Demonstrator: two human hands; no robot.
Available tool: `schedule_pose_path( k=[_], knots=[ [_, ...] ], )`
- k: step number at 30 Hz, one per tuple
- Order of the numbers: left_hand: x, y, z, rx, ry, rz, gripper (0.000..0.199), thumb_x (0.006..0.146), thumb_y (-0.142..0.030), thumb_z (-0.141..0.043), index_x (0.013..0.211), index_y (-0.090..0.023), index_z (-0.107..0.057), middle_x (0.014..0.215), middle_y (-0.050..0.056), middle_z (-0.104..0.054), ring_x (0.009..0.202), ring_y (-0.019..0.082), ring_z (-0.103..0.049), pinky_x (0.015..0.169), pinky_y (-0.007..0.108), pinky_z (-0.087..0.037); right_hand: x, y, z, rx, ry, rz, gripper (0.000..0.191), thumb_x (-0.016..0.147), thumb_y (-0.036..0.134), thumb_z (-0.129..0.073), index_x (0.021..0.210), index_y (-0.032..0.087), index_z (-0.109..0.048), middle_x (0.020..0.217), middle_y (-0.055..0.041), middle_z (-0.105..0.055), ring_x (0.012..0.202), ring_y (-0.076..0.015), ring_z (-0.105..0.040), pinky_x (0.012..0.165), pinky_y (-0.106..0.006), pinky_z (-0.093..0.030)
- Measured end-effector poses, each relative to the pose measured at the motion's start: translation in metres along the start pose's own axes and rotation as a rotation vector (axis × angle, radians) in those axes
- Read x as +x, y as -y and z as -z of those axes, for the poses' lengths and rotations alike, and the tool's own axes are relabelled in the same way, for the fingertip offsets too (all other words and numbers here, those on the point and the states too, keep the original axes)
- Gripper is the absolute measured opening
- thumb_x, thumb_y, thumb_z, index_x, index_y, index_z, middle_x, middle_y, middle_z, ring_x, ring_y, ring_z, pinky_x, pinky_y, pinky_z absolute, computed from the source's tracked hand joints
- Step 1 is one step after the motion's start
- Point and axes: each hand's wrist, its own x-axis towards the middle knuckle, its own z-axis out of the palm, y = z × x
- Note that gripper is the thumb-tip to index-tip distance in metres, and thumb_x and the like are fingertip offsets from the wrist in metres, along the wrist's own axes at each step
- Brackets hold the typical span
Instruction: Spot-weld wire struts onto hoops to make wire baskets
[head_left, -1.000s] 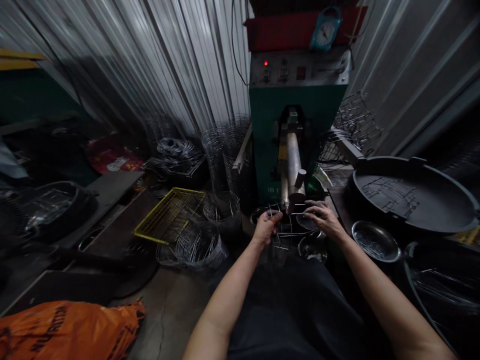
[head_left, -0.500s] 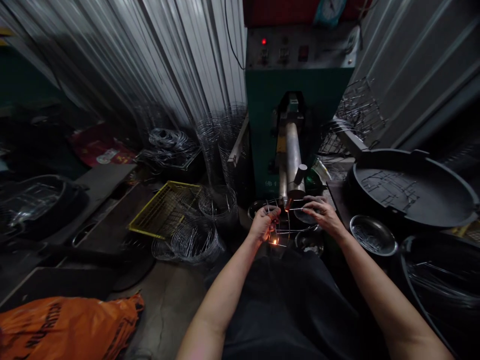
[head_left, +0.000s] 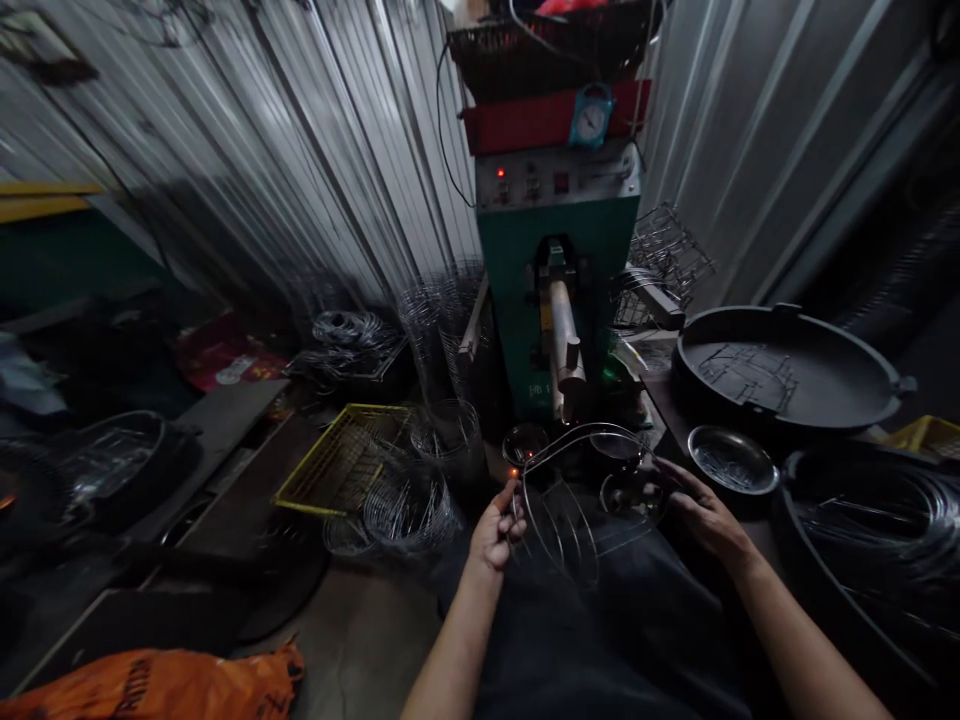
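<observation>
A curved wire frame point(head_left: 564, 520) is spread between my two hands, just in front of the green machine point(head_left: 510, 270). My left hand point(head_left: 499, 525) has its fingers curled at the frame's left edge, beside a small orange glow. At the right end, my right hand point(head_left: 697, 510) is closed on the frame; its fingertips are partly dark and blurred. The machine's metal arm point(head_left: 564, 335) ends above and behind the wire frame.
Left of me are a yellow wire basket point(head_left: 326, 460), wire coils point(head_left: 409, 510) and an orange bag point(head_left: 172, 685). To the right stand a large black pan point(head_left: 847, 370), a metal bowl of small wires point(head_left: 731, 460) and a black tub point(head_left: 862, 600).
The view has tilted up. Both hands have come back from the machine's arm tip and lie farther apart. The wire frame has turned, and its curved rim now shows.
</observation>
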Motion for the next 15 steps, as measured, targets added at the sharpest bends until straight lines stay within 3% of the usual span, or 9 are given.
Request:
schedule_pose_path(
  k=[3, 7, 12, 15],
  knots=[
    [-0.017, 0.008, 0.016, -0.179, 0.06, 0.1, 0.011, 0.082, -0.021, -0.051, 0.076, -0.011, -0.053, 0.046, -0.009, -0.037, 0.027, -0.004, -0.02, 0.029, 0.01, -0.015, -0.023, -0.007, -0.023, 0.423, -0.068, -0.041, 0.043, 0.07, 0.041, -0.065, 0.111, 0.033, -0.053, 0.094, -0.0027, -0.059, 0.069, -0.0137, -0.054, 0.061, -0.026, -0.047],
    [-0.025, 0.017, 0.03, -0.251, 0.083, 0.209, 0.024, 0.087, -0.027, -0.042, 0.086, -0.008, -0.056, 0.046, -0.008, -0.035, 0.027, -0.002, -0.021, 0.027, 0.011, -0.013, -0.033, -0.013, -0.047, 0.668, -0.026, -0.105, 0.025, 0.069, 0.037, -0.066, 0.09, 0.023, -0.062, 0.067, 0.0007, -0.049, 0.054, -0.0085, -0.042, 0.043, -0.016, -0.038],
    [-0.025, 0.029, 0.043, -0.246, 0.023, 0.255, 0.042, 0.088, -0.04, -0.033, 0.091, -0.003, -0.055, 0.053, 0.001, -0.051, 0.037, 0.004, -0.043, 0.037, 0.016, -0.036, -0.037, -0.003, -0.07, 0.796, 0.062, -0.194, 0.016, 0.067, 0.033, -0.068, 0.071, 0.02, -0.06, 0.066, 0.0011, -0.043, 0.056, -0.0085, -0.039, 0.043, -0.015, -0.037],
    [-0.022, 0.038, 0.049, -0.251, -0.014, 0.331, 0.036, 0.089, -0.034, -0.031, 0.087, -0.006, -0.053, 0.054, 0.001, -0.052, 0.037, 0.004, -0.042, 0.037, 0.015, -0.037, -0.04, 0.004, -0.085, 0.86, 0.148, -0.253, 0.016, 0.068, 0.035, -0.068, 0.074, 0.022, -0.062, 0.067, 0.0007, -0.045, 0.061, -0.0099, -0.043, 0.049, -0.018, -0.039]
  ],
)
